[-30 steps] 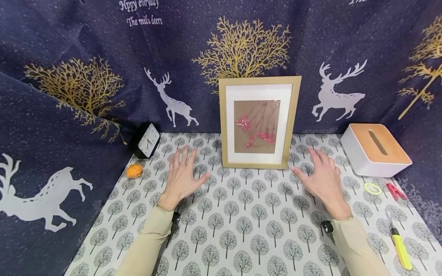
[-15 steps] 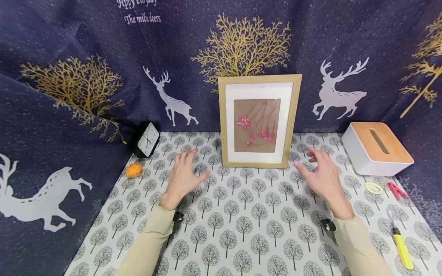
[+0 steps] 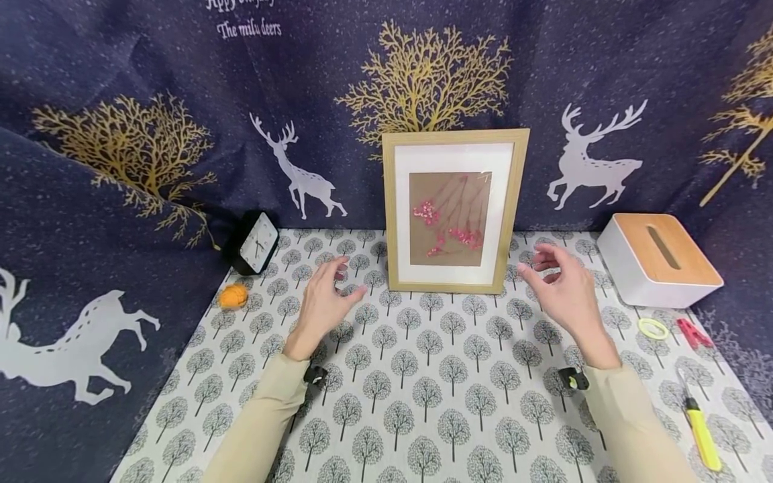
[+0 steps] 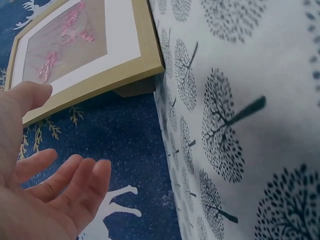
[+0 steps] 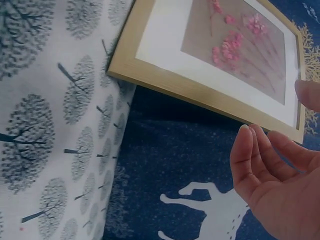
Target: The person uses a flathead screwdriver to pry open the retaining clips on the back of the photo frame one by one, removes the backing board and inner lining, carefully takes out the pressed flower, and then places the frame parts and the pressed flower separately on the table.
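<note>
A wooden picture frame (image 3: 454, 211) with a white mat and pink pressed flowers stands upright at the back of the desk (image 3: 423, 402), leaning toward the dark blue deer-print cloth (image 3: 151, 100) behind it. The left hand (image 3: 326, 305) hovers just to the left of the frame's lower corner, fingers spread and relaxed, holding nothing; the left wrist view shows its palm facing the frame's edge with a gap between them. The right hand (image 3: 564, 288) hangs near the frame's lower right corner, fingers apart and loosely bent, also empty and not touching the wood. A small black clock (image 3: 256, 245) leans at the desk's back left, with an orange ball (image 3: 233, 296) just in front of it. To the right sit a white tissue box with a wooden lid (image 3: 658, 258), a pale green ring (image 3: 653, 328), a red clip (image 3: 691, 332) and a yellow-handled tool (image 3: 700, 433) near the desk's right edge.
</note>
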Tool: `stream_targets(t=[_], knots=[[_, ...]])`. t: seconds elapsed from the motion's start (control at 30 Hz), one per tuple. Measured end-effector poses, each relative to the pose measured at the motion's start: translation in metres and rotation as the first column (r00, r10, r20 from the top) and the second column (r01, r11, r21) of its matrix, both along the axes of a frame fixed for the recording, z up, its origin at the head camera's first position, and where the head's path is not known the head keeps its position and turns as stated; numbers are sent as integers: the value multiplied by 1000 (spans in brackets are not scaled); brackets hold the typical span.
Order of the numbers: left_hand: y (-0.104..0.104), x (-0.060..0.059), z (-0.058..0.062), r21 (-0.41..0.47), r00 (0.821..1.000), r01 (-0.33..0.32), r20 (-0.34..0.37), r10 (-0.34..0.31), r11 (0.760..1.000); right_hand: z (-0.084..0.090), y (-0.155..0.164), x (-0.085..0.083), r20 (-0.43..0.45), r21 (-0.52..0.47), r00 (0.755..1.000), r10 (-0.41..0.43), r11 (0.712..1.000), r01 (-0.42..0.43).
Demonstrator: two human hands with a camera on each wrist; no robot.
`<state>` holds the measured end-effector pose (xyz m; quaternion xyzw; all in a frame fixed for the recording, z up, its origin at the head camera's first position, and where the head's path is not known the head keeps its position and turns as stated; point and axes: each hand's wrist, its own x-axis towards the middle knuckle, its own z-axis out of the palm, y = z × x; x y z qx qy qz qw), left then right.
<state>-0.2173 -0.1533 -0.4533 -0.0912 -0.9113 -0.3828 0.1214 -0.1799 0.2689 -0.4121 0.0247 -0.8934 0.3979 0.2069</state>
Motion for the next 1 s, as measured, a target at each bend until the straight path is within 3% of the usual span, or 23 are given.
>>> stream_targets(t=[0.2,0.37,0.6,1.0], knots=[[3,-3,0,141,1000,19,13,-21,990,4,-3,-8,-29,-24,1000,-7,1000,6],[5,-5,1,167,1000,3,20,-7,986,4,-6,-16,-69,-60,998,1,998,-5],[12,-10,1,180,997,28,71,-41,983,9,-7,-26,-51,-91,999,-9,996,4],[22,-34,-9,265,986,65,130,-103,962,12,0,-55,-35,-67,999,18,998,-20]])
